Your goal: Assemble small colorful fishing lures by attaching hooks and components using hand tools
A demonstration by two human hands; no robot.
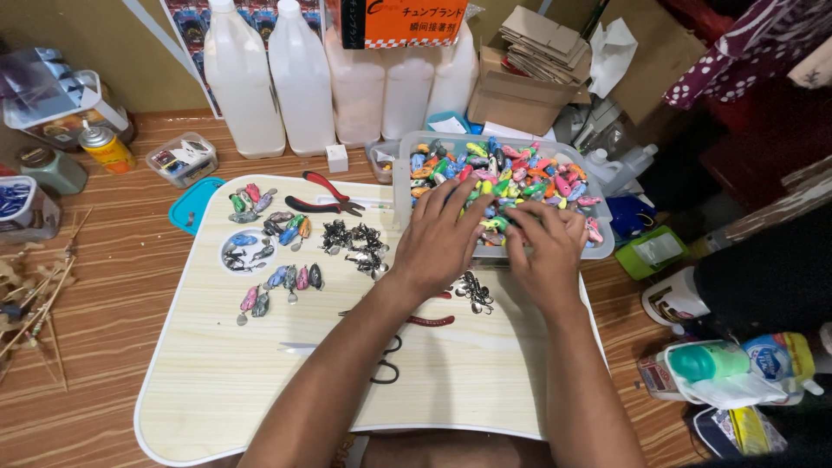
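I see my left hand (440, 236) and right hand (546, 251) side by side at the centre right of the frame, fingers spread and dipped over the near rim of the clear tub (400, 186) of small colourful lures (507, 178); whether either has pinched one, I cannot tell. I judge this the picking step. Next calls for lifting a single piece cleanly. Left of centre lie sorted lures (269, 230), a heap of metal hooks (354, 238) and red-handled pliers (325, 195) on the pale lap table (217, 381).
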